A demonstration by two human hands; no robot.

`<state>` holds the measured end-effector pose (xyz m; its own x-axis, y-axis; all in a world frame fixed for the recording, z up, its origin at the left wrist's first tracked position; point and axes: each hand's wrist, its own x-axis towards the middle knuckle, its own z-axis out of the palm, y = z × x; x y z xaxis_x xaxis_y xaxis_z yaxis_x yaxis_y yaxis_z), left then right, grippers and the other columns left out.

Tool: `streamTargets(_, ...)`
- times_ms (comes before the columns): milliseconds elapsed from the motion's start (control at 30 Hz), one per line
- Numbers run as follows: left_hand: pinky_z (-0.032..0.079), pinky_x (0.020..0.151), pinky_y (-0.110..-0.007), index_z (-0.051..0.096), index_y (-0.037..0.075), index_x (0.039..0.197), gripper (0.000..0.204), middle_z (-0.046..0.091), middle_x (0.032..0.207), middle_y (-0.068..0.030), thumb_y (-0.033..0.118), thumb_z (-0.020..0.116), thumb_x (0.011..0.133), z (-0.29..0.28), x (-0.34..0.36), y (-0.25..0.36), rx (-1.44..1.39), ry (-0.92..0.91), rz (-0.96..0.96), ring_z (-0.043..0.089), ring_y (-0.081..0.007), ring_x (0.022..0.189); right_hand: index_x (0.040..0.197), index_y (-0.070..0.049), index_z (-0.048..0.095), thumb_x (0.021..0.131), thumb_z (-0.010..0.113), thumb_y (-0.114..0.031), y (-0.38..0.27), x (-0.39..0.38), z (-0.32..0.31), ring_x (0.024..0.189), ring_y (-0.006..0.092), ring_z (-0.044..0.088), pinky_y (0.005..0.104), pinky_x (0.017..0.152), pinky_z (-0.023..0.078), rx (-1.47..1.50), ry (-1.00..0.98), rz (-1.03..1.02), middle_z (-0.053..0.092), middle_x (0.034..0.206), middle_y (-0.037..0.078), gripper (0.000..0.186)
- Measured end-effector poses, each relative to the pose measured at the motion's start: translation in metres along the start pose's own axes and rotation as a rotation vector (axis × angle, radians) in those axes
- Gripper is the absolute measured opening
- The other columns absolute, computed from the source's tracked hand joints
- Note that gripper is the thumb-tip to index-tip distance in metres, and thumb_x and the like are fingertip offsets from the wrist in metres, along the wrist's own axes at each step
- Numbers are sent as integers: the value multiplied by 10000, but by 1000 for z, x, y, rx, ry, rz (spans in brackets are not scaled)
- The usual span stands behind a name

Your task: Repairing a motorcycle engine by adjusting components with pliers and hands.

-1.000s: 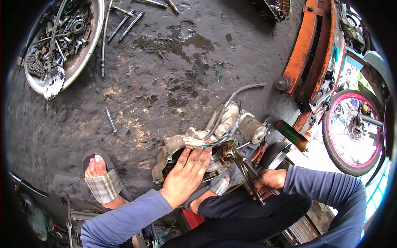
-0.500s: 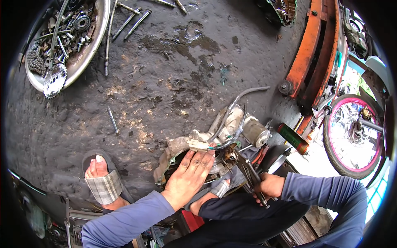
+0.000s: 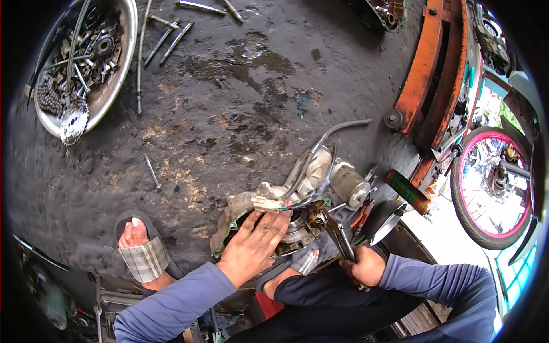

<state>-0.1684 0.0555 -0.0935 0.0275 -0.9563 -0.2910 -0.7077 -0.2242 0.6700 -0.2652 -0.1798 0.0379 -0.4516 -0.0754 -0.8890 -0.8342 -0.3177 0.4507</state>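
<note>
A dirty metal engine casing (image 3: 234,208) rests on the ground just ahead of me, its round inner parts exposed. My left hand (image 3: 251,246) lies over its near side, fingers stretched out and their tips by a pale plug connector (image 3: 267,204). Locking pliers (image 3: 340,234) are in my right hand (image 3: 367,267), fingers wrapped round the handles. Their jaws reach the casing's right inner part; whether they grip something there cannot be made out. A grey cable (image 3: 311,154) loops over the casing, and a metal cylinder (image 3: 353,187) juts from its right side.
At the far left stands a round basin (image 3: 127,68) of bolts, a chain and a sprocket. Long bolts (image 3: 176,43) lie beside it, another bolt (image 3: 152,172) nearer. On the right are a green-and-red can (image 3: 408,191), an orange metal frame (image 3: 420,74) and a pink-rimmed wheel (image 3: 460,177).
My right hand has moved slightly left and closed further round the pliers' handles, which now sit closer together. My left hand has shifted a little left and stays on the casing.
</note>
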Motion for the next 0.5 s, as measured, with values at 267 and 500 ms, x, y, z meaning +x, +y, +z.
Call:
streamTargets(267,10,1159,-547,343,167,1457,1120,167,1567,-131,736,662,547,1,11,5,212,-31,2,77,-337,1458,921,69,560,903,541,-229,21,3,1,418,225,600,353,396,498,186,-73,-136,594,569,154,300)
streamTargets(500,19,1157,-557,347,184,1451,1143,179,1567,-110,737,678,506,-12,26,14,265,-114,-12,99,-295,1459,965,120,512,868,564,-184,61,33,31,725,475,631,485,685,501,241,105,-475,610,731,323,324)
